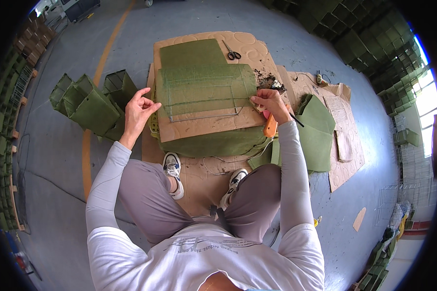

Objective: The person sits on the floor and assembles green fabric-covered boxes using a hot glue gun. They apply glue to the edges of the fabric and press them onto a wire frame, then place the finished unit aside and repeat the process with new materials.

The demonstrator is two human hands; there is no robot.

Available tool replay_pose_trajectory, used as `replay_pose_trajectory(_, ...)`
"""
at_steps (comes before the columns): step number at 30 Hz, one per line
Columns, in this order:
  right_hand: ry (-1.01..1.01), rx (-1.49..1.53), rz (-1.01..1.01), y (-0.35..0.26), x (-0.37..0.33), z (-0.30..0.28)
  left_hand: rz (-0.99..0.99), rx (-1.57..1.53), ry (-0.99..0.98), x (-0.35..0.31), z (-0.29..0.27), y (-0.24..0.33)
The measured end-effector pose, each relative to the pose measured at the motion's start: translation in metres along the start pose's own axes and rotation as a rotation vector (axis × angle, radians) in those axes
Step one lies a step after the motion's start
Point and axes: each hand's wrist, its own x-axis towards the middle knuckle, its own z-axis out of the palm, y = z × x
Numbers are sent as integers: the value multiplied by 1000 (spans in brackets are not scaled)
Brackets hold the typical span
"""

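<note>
On the cardboard work surface in front of me lies a thin, see-through green mesh sheet (206,80), with the bars of a rectangular metal wire frame (206,116) showing through and below it. My right hand (272,103) is closed, with thumb and fingers pinching the sheet's right edge. At the sheet's left edge, my left hand (142,114) has its fingers apart; whether a fingertip touches the sheet is hard to tell. Under the right wrist, an orange-handled tool (270,127) is partly hidden. Beyond the mesh lies another green sheet (192,52).
Black-handled scissors (233,55) lie at the far side, near dark scraps (269,81). Folded green fabric boxes (94,111) stand on the floor at left. Green panels (315,131) rest on cardboard at right. Stacked green boxes (344,29) rise at the far right.
</note>
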Motion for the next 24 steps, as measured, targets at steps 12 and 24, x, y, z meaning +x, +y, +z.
replay_pose_trajectory(12, 3, 45, 58, -11, -4, 3, -48, -108, 16, 10, -1, -1)
replay_pose_trajectory(24, -43, 50, 54, 4, 1, 1, -65, -183, 34, 11, 4, 0)
